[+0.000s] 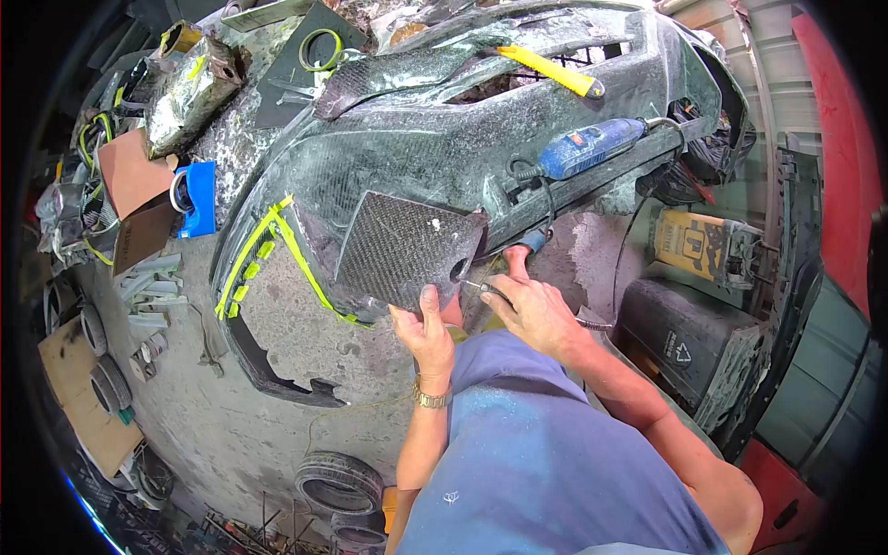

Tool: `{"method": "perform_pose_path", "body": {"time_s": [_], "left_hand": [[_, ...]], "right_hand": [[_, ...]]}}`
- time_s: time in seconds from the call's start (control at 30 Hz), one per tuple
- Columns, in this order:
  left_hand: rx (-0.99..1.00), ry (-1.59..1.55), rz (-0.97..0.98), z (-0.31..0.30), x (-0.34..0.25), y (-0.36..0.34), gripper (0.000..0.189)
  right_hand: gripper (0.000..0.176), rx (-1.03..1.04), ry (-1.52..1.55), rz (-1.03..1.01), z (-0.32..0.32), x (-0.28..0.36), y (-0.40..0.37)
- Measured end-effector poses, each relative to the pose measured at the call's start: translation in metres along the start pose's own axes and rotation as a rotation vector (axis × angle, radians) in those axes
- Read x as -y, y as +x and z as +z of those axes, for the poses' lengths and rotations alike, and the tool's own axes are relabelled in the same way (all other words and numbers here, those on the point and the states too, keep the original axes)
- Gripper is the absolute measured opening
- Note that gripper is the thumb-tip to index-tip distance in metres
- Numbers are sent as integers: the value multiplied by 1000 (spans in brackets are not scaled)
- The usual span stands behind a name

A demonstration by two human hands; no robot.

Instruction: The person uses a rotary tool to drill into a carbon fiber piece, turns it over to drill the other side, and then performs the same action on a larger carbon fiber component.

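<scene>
My left hand [425, 340] grips the lower edge of a woven carbon-fibre sheet [393, 245], thumb on top and fingers partly hidden beneath. A round dark hole shows near the sheet's lower right corner. My right hand [536, 314] is closed round a slim rotary tool handpiece [497, 294], its thin metal tip right at the rim of that hole. Behind the sheet lies a large dusty dark car bumper [370, 148]. On it rest a blue rotary tool body [592, 148] with a cable and a yellow utility knife [550, 72].
Yellow-green tape [301, 259] edges an opening in the bumper. At left are a blue tape dispenser [197, 199] and a brown sheet [139, 171]. A yellow battery-like box [703, 245] and a black bin [684, 342] stand at right. Tyres [339, 481] lie on the floor.
</scene>
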State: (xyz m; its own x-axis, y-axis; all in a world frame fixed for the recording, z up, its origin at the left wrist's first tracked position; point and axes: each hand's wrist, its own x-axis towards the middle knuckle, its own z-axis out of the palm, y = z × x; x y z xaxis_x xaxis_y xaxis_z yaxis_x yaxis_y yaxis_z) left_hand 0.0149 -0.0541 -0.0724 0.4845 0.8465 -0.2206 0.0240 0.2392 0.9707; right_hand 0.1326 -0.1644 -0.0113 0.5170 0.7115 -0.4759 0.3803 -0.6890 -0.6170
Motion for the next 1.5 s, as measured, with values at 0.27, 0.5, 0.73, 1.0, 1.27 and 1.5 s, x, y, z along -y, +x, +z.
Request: {"method": "perform_pose_path", "body": {"time_s": [0.27, 0.5, 0.73, 1.0, 1.27, 1.5], "left_hand": [[9, -27, -11, 1, -4, 0, 46], [8, 35, 7, -3, 2, 0, 45], [-17, 51, 26, -1, 4, 0, 44], [-19, 63, 18, 0, 1, 1, 43], [-5, 72, 31, -1, 1, 1, 44], [3, 22, -9, -1, -1, 1, 46]], "right_hand": [[24, -27, 101, 30, 7, 0, -2], [24, -3, 62, 38, 0, 2, -2], [24, -21, 110, 20, 4, 1, -3], [25, 11, 86, 43, -2, 1, -2], [26, 12, 60, 42, 2, 0, -2], [26, 12, 45, 23, 1, 1, 0]]}}
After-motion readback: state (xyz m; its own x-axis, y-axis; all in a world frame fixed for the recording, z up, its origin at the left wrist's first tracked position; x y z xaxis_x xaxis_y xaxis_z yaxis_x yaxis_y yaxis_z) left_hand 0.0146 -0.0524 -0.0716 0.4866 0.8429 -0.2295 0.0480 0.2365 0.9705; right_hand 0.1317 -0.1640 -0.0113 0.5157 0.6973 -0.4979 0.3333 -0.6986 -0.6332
